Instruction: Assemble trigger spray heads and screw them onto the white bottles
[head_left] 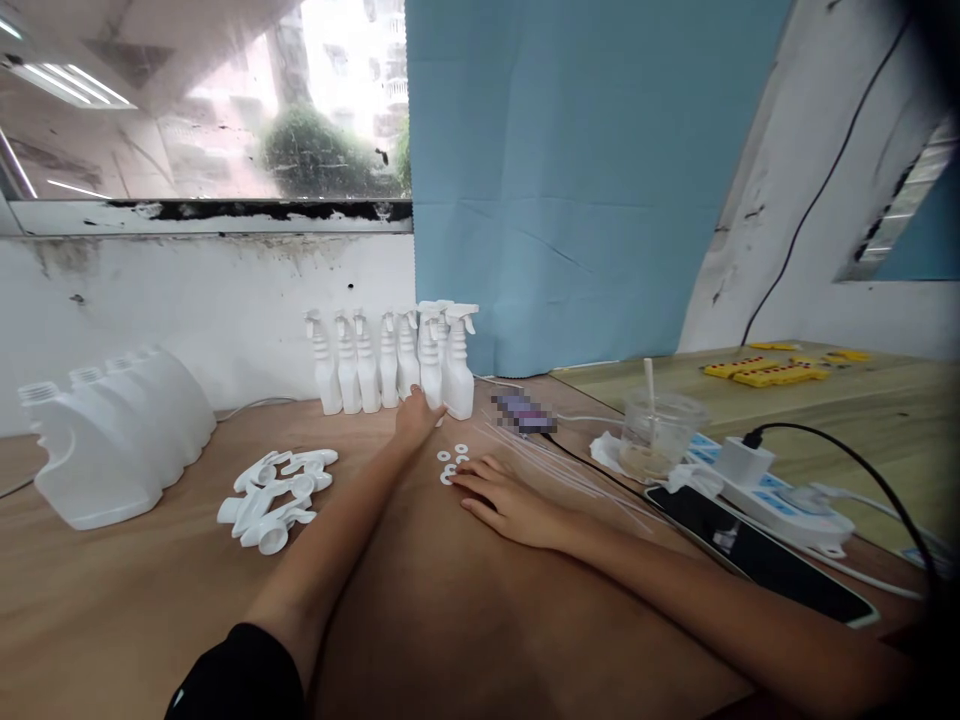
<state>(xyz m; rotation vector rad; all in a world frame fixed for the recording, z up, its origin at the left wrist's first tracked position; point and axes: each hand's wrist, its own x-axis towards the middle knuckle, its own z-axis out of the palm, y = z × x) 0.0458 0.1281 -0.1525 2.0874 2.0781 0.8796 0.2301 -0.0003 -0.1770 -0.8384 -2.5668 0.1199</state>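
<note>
The right hand (pixel 514 505), loosely spread, is touching the rings (pixel 449 475) on the table (pixel 420 610); the left hand (pixel 417 415) is resting by the bottles (pixel 388 375), its grip unclear. Ring-picking is seemingly underway, probably calling for pinching one next.

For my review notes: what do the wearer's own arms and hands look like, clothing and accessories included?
A black sleeve with a small pale mark covers the upper part of the left arm. The right arm shows no clear sleeve. The left hand and right hand are ungloved, with no watch or bracelet visible.
</note>
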